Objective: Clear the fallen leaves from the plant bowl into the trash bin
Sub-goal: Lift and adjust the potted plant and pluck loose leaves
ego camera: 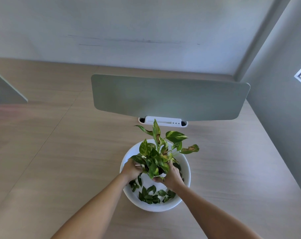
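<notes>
Fallen leaves lie loose on the near side of the white bowl, mid-table toward its right edge; light, limp, tearable, so pinch in small bunches; left hand and right hand curl around the plant base, exact grip hidden.

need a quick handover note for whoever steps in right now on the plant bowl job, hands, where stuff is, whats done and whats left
Left hand: in the white bowl, at the left side of the potted plant; grip hidden by foliage.
Right hand: at the plant's right side, fingers curled around its base.
Fallen leaves: loose in the near part of the bowl, on the wooden desk.
Trash bin: not in view.
Done: no leaves visibly removed.
Left: likely lift the plant aside, gather the leaves, find the bin and drop them in.
</notes>
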The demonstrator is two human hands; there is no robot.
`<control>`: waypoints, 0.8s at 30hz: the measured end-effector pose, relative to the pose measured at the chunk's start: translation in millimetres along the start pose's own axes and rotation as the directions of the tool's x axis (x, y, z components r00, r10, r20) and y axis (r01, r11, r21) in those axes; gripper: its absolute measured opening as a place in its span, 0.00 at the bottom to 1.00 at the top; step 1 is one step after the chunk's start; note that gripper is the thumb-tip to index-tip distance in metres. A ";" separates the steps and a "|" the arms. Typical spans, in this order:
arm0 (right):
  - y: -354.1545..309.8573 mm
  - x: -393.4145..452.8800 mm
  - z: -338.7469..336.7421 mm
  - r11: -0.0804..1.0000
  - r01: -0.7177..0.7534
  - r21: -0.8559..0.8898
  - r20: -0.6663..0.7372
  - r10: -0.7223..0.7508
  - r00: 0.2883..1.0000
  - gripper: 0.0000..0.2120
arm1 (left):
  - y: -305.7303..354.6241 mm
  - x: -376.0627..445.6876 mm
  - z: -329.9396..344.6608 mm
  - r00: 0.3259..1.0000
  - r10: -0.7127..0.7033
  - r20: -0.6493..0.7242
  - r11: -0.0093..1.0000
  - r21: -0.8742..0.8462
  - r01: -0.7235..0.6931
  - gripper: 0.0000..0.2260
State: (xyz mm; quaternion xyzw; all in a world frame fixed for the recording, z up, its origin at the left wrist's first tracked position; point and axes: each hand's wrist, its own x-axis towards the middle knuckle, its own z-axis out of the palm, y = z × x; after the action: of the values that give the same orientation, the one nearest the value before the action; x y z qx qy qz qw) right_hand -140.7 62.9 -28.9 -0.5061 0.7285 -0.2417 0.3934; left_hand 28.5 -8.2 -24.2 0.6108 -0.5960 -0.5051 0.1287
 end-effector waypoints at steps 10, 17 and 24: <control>-1.3 -3.3 12.5 0.998 -0.015 0.055 -0.055 0.018 0.998 0.48 | -48.8 22.6 27.4 0.976 0.113 0.186 0.741 0.638 -0.208 0.29; -11.9 0.9 12.5 0.990 -0.089 0.107 -0.098 0.099 0.990 0.39 | -59.0 20.8 27.0 0.961 0.245 0.126 0.699 0.664 -0.265 0.19; -17.0 0.3 9.3 0.989 -0.132 0.071 -0.050 0.135 0.990 0.35 | -48.0 9.2 24.7 0.960 0.261 0.104 0.653 0.713 -0.255 0.10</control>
State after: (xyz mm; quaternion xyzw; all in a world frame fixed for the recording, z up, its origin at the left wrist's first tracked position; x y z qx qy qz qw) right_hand -123.8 56.8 -21.6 -0.4359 0.7626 -0.2529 0.4056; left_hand 36.1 7.2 -76.2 0.5231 -0.8259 -0.2049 -0.0481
